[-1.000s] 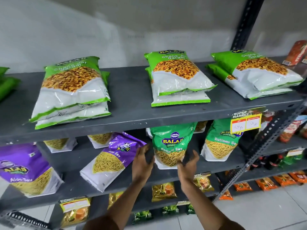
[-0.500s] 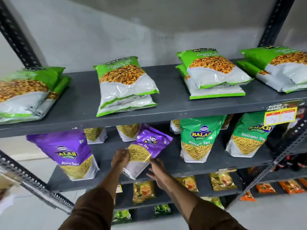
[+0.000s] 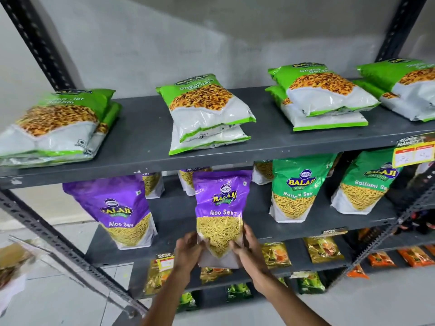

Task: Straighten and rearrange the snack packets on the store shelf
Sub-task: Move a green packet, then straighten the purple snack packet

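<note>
Your left hand and right hand are both clamped on the lower corners of one purple Aloo Sev packet, one hand per side, fingers wrapped over its white bottom edge. The packet stands upright and faces you squarely, label level, at the front edge of the middle shelf; whether its base rests on the shelf or hangs just in front of it, you cannot tell. Yellow sev strands show through the lower window; the top band is purple with the brand logo.

Left of it on the same shelf, a second Aloo Sev packet stands apart, leaning slightly. To the right stand two green Ratlami Sev packets, upright, near each other. More packets sit behind in the back row, mostly hidden.

Below, the lower shelf carries small gold and orange sachets.

Farther up, the top shelf holds Chana Jor Garam packets lying flat in four stacks, well apart. A yellow price tag hangs on its front edge at the right.
</note>
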The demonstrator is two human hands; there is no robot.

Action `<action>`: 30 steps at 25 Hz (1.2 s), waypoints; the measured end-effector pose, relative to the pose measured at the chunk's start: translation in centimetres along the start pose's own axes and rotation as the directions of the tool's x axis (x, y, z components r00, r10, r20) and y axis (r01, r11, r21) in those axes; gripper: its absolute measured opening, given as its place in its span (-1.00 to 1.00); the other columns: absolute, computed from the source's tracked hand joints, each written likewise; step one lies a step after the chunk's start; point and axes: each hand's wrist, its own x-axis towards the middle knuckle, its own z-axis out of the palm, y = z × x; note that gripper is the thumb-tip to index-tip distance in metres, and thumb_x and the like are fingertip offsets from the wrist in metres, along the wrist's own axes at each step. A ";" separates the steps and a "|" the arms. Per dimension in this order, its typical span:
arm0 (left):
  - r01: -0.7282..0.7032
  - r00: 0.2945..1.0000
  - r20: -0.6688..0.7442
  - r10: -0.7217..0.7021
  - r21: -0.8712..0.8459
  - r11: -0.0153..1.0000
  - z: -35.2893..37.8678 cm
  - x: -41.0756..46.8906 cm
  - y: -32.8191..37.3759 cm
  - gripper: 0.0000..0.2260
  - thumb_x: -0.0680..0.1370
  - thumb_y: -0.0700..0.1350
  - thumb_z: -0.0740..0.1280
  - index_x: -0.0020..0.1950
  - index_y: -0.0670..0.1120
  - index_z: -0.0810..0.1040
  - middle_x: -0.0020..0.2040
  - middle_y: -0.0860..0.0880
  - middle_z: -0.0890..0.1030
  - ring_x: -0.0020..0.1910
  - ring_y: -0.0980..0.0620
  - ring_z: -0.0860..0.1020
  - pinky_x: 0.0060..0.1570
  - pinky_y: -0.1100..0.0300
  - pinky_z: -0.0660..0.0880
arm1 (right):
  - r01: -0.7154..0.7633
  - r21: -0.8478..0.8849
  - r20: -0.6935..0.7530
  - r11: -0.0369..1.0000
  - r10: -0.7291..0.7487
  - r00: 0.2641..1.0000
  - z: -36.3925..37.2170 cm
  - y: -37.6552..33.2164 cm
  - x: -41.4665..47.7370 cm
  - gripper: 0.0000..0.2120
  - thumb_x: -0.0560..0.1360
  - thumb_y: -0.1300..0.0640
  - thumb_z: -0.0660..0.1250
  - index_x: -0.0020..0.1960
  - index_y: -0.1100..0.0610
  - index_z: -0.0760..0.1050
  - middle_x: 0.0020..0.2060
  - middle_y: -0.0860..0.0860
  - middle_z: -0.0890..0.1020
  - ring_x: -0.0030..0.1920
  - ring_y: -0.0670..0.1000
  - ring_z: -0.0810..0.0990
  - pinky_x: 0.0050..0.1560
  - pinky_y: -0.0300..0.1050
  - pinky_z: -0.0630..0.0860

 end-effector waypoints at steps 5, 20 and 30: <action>-0.192 0.978 -0.106 0.181 -0.102 0.976 -1.2 -8.5 -0.3 -0.68 0.40 -0.26 0.48 0.08 0.04 0.62 -0.18 0.13 0.74 -0.30 0.17 0.63 -0.30 0.20 0.57 | 0.105 0.073 0.087 0.992 -0.111 0.990 -1.6 -2.2 -6.9 -0.43 0.45 0.25 0.44 0.31 -0.23 0.41 0.18 -0.36 0.62 0.29 -0.22 0.55 0.34 -0.23 0.44; -0.321 0.930 -0.170 0.327 0.060 0.945 -2.9 -10.7 -0.7 -0.56 0.32 0.06 0.47 0.19 0.08 0.58 -0.23 -0.11 0.65 -0.30 -0.03 0.57 -0.24 0.01 0.58 | 0.160 0.036 0.072 0.986 -0.163 0.984 -1.5 -2.2 -9.3 -0.35 0.42 0.06 0.47 0.44 -0.16 0.32 0.33 -0.21 0.57 0.37 -0.10 0.51 0.45 0.07 0.40; -0.314 0.924 -0.182 0.337 0.145 0.938 -0.2 2.2 -0.5 -0.58 0.38 -0.17 0.52 0.20 -0.05 0.54 0.08 0.07 0.67 -0.11 0.35 0.61 -0.04 0.16 0.57 | 0.177 -0.160 0.008 0.971 -0.177 0.984 2.2 -0.7 3.9 -0.47 0.41 0.31 0.37 0.29 -0.04 0.34 0.13 -0.06 0.67 0.18 -0.04 0.64 0.27 0.09 0.55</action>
